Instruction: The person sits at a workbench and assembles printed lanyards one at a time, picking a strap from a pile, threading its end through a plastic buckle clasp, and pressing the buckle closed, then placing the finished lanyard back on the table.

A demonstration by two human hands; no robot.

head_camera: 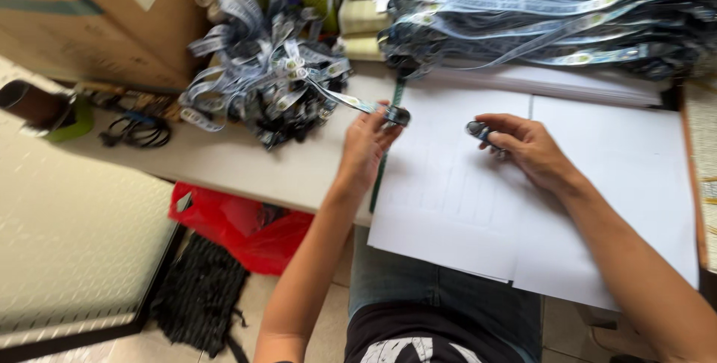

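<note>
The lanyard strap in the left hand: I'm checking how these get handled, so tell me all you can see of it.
The lanyard strap is a flat woven ribbon, pale blue-grey with small round printed marks. It runs taut from the tangled lanyard pile on the table to the left hand, whose fingertips pinch its dark round end piece at the edge of the white paper sheets.

Bright, even daylight — the white paper sheets (612, 176) glare close to washed out. Shadows are soft. Motion blur smears the whole view, worst at the edges.
</note>
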